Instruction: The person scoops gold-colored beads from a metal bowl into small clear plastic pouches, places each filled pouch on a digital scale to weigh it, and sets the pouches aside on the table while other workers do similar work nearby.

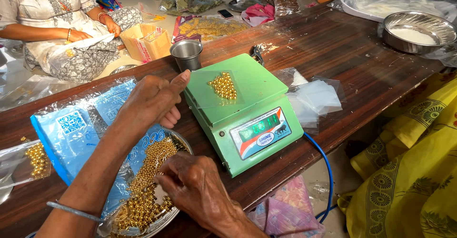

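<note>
A green digital scale [257, 93] stands on the wooden table, with a small clear pouch [209, 97] of gold beads [223, 85] on its platform. My left hand [150, 102] reaches to the platform's left edge; its thumb pinches the pouch's corner and its fingers are curled. My right hand [195, 185] is lower down over a steel plate [186, 147]. That plate is lined with a blue and clear plastic bag [71, 133] and heaped with loose gold beads [147, 181]. The right fingertips are closed among those beads.
A steel cup [186, 54] stands behind the scale, and empty clear pouches [316, 97] lie to its right. Another bead pouch [28, 159] lies far left. A steel bowl [419, 31] sits at the back right. Another person [52, 24] sits on the floor beyond. The scale's blue cable [327, 166] hangs off the front edge.
</note>
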